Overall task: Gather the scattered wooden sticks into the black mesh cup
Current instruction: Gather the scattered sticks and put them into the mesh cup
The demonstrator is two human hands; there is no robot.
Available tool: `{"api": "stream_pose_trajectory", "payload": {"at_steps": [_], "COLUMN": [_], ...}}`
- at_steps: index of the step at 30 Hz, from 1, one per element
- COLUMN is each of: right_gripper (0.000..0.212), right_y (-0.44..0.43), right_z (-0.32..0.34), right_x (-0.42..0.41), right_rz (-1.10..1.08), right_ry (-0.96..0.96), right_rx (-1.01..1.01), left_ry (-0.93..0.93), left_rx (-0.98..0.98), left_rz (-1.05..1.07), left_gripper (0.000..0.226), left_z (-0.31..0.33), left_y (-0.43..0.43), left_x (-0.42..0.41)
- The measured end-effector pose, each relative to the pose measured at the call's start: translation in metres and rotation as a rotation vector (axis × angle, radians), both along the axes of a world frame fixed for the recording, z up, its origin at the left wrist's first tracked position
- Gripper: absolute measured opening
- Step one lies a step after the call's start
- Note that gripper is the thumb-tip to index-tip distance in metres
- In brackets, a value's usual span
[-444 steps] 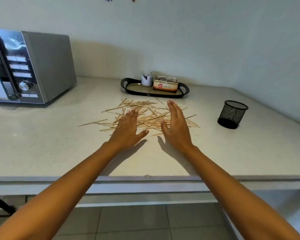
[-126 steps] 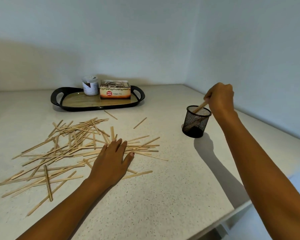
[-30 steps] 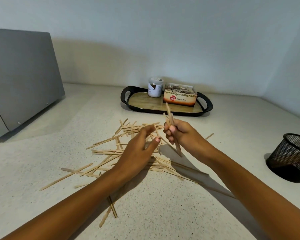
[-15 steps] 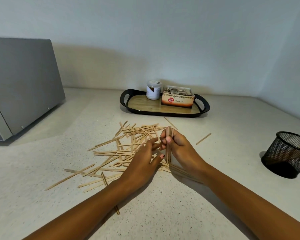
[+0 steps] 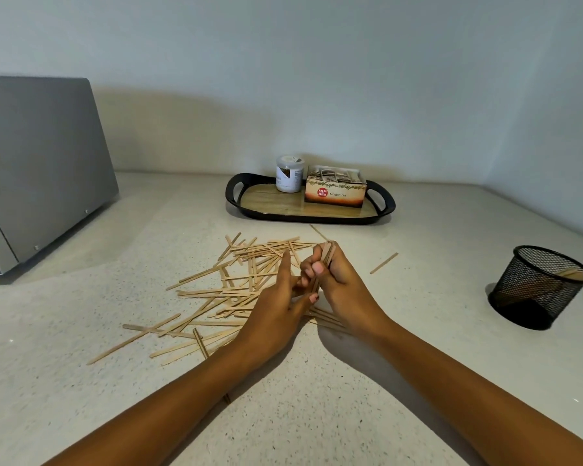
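Several wooden sticks (image 5: pixel 216 290) lie scattered on the pale speckled counter (image 5: pixel 317 381). My right hand (image 5: pixel 337 280) grips a small upright bundle of sticks (image 5: pixel 327 253), standing on end on the counter. My left hand (image 5: pixel 276 307) lies over the pile, forefinger stretched out, its other fingers touching the bundle's lower part. One stray stick (image 5: pixel 383 263) lies alone to the right. The black mesh cup (image 5: pixel 539 287) stands far right, apart from both hands, with a few sticks leaning inside.
A black-rimmed tray (image 5: pixel 243 210) at the back holds a white jar (image 5: pixel 289 173) and a ginger tea box (image 5: pixel 335 193). A grey microwave (image 5: pixel 37 163) stands at the left. Walls close the back and right side.
Over the last second my right hand brought its sticks down from mid-air and stood them upright on the counter; my left hand closed in against them.
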State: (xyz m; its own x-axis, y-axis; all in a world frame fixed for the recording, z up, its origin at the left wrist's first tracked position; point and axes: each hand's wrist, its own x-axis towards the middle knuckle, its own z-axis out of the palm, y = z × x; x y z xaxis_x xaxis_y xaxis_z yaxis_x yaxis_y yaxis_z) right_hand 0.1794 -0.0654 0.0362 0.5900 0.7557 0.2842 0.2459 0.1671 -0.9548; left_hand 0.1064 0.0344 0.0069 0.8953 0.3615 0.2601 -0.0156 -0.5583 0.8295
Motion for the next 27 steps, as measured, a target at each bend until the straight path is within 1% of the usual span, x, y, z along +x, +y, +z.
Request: {"api": "stream_pose_trajectory", "payload": {"at_steps": [3, 6, 9, 10, 11, 12, 14, 15, 18, 21, 27], "right_gripper": [0.011, 0.01, 0.006, 0.009, 0.014, 0.019, 0.022, 0.022, 0.014, 0.015, 0.024], "right_y": [-0.005, -0.011, -0.022, -0.028, -0.033, -0.04, -0.051, -0.057, -0.07, -0.078, -0.08], "right_z": [0.006, 0.012, 0.014, 0.016, 0.017, 0.02, 0.024, 0.026, 0.025, 0.019, 0.011], "right_x": [-0.007, -0.011, -0.01, -0.009, -0.008, -0.008, -0.007, -0.006, -0.006, -0.008, -0.02], "right_rz": [-0.032, -0.056, -0.089, -0.103, -0.115, -0.129, -0.181, -0.21, -0.287, -0.319, -0.3], "right_ry": [-0.097, -0.108, -0.171, -0.176, -0.177, -0.191, -0.278, -0.337, -0.506, -0.584, -0.62], "right_rx": [-0.041, -0.042, 0.03, 0.065, 0.097, 0.116, 0.104, 0.082, 0.009, 0.006, -0.055], "left_ry": [-0.039, -0.114, -0.131, -0.137, -0.145, -0.147, -0.126, -0.111, -0.078, -0.057, -0.047], "left_rx": [0.024, -0.03, -0.054, -0.051, -0.069, -0.118, -0.225, -0.227, -0.083, -0.101, -0.192], "left_rz": [-0.019, -0.062, -0.103, -0.112, -0.114, -0.106, -0.074, -0.063, -0.079, -0.143, -0.215], "left_gripper": [0.072, 0.043, 0.02, 0.019, 0.024, 0.031, 0.041, 0.045, 0.052, 0.051, 0.033], "left_z": [0.003, 0.003, 0.011, 0.013, 0.015, 0.016, 0.019, 0.019, 0.017, 0.012, 0.006], "left_y": [-0.008, -0.015, -0.021, -0.023, -0.025, -0.029, -0.036, -0.039, -0.041, -0.044, -0.054], "left_x": [-0.002, -0.006, -0.012, -0.014, -0.016, -0.017, -0.019, -0.019, -0.015, -0.011, -0.008]}}
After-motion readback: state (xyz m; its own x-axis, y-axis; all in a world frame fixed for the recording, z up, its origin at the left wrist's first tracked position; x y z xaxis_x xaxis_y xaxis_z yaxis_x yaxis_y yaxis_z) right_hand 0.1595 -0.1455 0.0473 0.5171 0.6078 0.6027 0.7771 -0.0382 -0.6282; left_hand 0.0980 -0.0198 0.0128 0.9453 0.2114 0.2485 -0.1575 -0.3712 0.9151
